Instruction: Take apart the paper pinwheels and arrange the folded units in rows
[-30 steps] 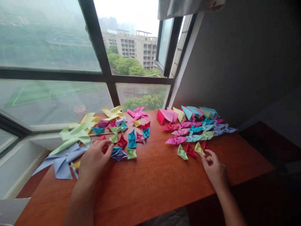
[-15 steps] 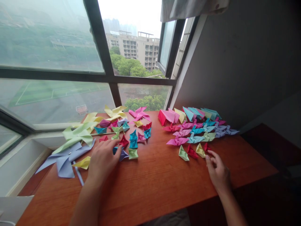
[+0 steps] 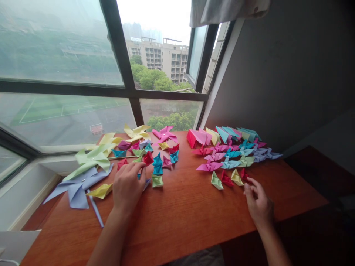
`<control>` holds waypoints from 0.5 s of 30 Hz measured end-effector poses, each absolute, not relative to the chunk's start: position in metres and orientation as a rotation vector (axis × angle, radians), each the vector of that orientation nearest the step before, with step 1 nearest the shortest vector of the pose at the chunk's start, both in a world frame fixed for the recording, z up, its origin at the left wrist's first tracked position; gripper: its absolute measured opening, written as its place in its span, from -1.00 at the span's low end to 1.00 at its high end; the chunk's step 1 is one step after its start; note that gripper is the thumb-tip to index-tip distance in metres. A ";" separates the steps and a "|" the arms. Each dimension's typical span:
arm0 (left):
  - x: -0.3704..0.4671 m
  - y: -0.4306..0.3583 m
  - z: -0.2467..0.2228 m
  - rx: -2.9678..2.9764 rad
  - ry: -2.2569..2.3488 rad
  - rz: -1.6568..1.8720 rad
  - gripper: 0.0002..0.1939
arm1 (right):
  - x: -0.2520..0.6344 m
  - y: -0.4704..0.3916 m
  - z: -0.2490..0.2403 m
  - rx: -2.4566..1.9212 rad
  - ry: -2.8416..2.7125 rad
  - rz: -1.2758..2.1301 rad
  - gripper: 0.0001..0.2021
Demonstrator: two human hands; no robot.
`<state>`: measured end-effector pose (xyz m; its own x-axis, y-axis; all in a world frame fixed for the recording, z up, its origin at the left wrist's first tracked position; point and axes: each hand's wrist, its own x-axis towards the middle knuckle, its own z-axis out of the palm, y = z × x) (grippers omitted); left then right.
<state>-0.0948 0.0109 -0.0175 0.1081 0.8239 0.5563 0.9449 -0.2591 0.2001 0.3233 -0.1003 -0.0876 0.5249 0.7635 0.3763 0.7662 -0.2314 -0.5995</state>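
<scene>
Since a second ago my left hand [image 3: 128,186] has slid right and now pinches a red folded piece [image 3: 148,158] at its fingertips, just ahead; my right hand [image 3: 257,203] rests loosely curled, holding nothing, nearest a smaller red piece [image 3: 244,174] on the wooden table [image 3: 188,214]

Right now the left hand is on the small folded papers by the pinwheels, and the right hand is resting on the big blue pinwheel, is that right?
Not quite. The left hand is on the small folded papers by the pinwheels, but the right hand is nowhere near the big blue pinwheel; it rests on the table beside a small red folded piece, as the head view shows.
</scene>
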 end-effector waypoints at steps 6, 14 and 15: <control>-0.076 0.004 -0.019 -2.419 -1.386 -1.142 -0.87 | 0.273 -0.093 -0.073 -1.796 -1.298 -0.078 -0.62; -0.052 -0.005 -0.024 -2.910 -0.971 -0.990 -0.82 | 0.172 -0.055 -0.032 -1.338 -1.857 0.243 -0.78; -0.052 -0.005 -0.024 -2.924 -0.959 -0.997 -0.82 | 0.167 -0.053 -0.030 -1.321 -1.884 0.258 -0.80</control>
